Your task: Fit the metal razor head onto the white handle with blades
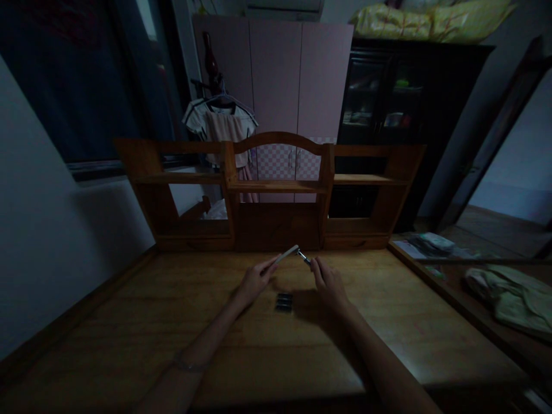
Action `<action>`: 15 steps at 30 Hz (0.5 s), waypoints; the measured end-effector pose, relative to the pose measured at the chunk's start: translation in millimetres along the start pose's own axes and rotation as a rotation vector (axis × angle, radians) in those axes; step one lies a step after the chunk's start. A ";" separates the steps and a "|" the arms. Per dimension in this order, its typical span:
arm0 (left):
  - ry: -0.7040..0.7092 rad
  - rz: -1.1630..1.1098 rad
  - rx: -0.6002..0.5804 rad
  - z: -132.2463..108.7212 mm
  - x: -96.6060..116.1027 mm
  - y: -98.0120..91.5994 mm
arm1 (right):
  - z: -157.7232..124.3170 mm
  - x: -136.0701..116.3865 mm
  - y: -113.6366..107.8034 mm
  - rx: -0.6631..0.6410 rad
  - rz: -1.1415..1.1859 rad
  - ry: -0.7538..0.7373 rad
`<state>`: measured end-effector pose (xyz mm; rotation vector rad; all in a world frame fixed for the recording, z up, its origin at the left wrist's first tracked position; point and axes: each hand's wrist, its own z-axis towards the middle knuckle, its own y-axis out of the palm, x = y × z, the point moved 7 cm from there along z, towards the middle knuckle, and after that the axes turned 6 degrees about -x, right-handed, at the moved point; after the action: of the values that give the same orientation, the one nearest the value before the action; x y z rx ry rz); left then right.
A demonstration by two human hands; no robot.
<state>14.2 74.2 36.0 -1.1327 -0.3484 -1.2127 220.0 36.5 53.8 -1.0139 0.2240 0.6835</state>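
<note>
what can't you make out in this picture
Head view, all:
Pale, thin, straight strip: lower part, covered by the left grip.
Slim, silver-and-dark tool: handle end, hidden by the right grip; whether its tip touches the strip, too small.
Small, dark, three-part rectangle: identity, too dim.

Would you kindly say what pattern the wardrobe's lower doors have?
The lower doors show pale pinkish checks; head view.

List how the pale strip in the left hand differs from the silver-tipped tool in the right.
The pale strip looks dull; the silver-tipped tool gleams, darker at its lower end. The strip slants up rightward from the left hand; the tool slants up leftward from the right hand. Both are slim, upper ends close together.
</note>
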 end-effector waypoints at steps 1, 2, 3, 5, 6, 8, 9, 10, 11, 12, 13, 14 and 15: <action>-0.002 0.000 0.005 0.1 -0.6 -0.4 | 0.0 -0.2 -0.4 0.002 0.000 -0.004; 0.004 -0.001 0.013 -0.1 -0.2 -1.0 | 0.0 -0.5 -0.7 0.002 -0.004 -0.007; 0.015 -0.003 0.020 -0.3 0.9 -1.5 | 0.0 -0.9 -0.8 0.001 -0.009 -0.010; 0.037 -0.006 0.023 -0.8 3.4 -1.5 | 0.1 -1.9 -1.0 -0.006 -0.013 -0.014; 0.043 -0.006 0.019 -1.0 4.0 -0.9 | 0.1 -2.2 -1.0 -0.010 -0.010 -0.012; 0.039 -0.004 0.003 -0.9 3.3 0.7 | 0.2 -2.5 -1.1 -0.019 0.003 -0.001; 0.031 -0.001 -0.001 -0.8 2.3 1.1 | 0.2 -2.4 -1.1 -0.023 0.013 0.008; 0.023 0.002 0.000 -0.7 1.1 0.9 | 0.1 -2.3 -1.1 -0.027 0.024 0.015; 0.015 0.007 0.007 -0.6 0.3 0.3 | 0.1 -2.6 -1.1 -0.030 0.034 0.019; 0.010 0.011 0.017 -0.6 0.0 -0.8 | 0.1 -3.2 -1.3 -0.031 0.043 0.019; 0.009 0.013 0.026 -0.7 0.5 -1.8 | 0.0 -4.0 -1.8 -0.028 0.051 0.017; 0.012 0.011 0.030 -0.9 1.8 -2.5 | 0.0 -5.2 -2.4 -0.023 0.057 0.013; 0.019 0.007 0.029 -1.2 3.6 -2.8 | -0.1 -6.6 -3.3 -0.018 0.062 0.007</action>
<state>12.8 71.4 39.5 -1.0963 -0.3464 -1.2078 216.9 32.4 59.3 -1.0301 0.2570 0.7398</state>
